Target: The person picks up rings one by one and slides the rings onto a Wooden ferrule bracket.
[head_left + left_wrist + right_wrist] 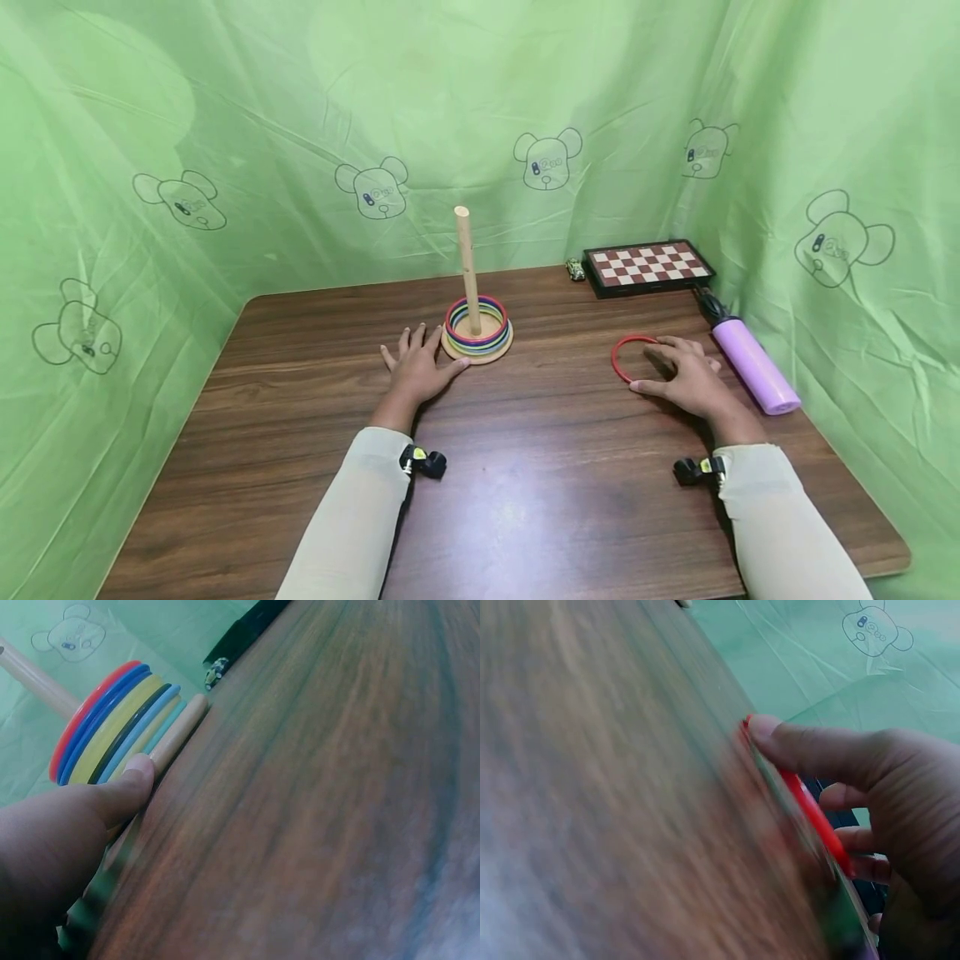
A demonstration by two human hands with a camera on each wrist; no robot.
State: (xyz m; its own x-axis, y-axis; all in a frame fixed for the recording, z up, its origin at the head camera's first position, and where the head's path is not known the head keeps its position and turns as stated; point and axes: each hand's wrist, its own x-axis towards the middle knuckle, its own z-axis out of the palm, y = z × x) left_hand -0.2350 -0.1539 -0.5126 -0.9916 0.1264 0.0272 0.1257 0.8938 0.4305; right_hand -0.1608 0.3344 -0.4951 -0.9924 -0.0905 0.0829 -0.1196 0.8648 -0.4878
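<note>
A wooden peg [468, 271] rises from a round wooden base [495, 357], with a stack of coloured rings [478, 340] around its foot. Red tops the stack, above blue, yellow and other bands in the left wrist view. My left hand [420, 371] rests beside the base with fingers spread; its thumb [135, 776] touches the base's edge. Farther right, my right hand [686, 379] holds a loose red ring [617, 358] low over the table, thumb on its near side and fingers on its far right side. In the right wrist view this ring [817, 817] appears edge-on.
A checkered game board [648, 265] lies at the back right, with a small toy car [575, 269] beside it. Along the right side lies a purple cylinder with a black end [753, 367]. Green curtains [450, 100] surround the wooden table [300, 392].
</note>
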